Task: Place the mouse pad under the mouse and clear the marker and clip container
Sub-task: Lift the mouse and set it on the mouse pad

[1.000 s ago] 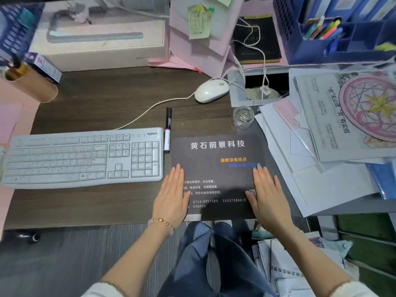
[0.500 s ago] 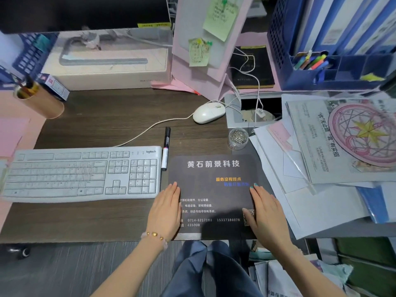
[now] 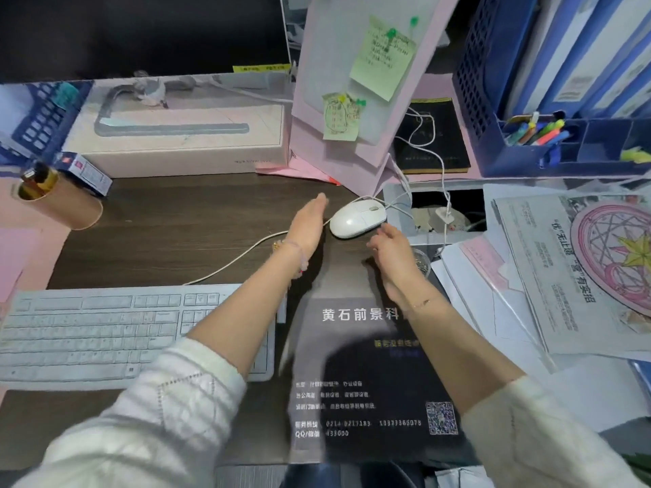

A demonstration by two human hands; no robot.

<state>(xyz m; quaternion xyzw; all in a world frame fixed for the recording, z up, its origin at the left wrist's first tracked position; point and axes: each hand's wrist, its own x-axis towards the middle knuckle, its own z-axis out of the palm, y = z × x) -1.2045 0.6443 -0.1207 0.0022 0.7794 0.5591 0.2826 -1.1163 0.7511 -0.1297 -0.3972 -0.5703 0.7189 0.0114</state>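
Note:
A dark mouse pad (image 3: 366,375) with printed text lies flat on the desk's front edge, right of the keyboard. The white wired mouse (image 3: 356,220) sits on the bare wood beyond the pad. My left hand (image 3: 305,223) is stretched out just left of the mouse, fingers straight, holding nothing. My right hand (image 3: 392,251) hovers just in front and right of the mouse, fingers spread. The clear clip container (image 3: 422,264) peeks out behind my right wrist. The marker is hidden under my left forearm.
A white keyboard (image 3: 88,329) lies at the left. Stacked papers (image 3: 563,276) crowd the right side. A copper pen cup (image 3: 56,202) stands at the far left, a long box (image 3: 183,135) at the back, blue file organizers (image 3: 563,100) at the back right.
Both hands have left the mouse pad and reached forward to either side of the mouse. The head has leaned in, so everything looks closer.

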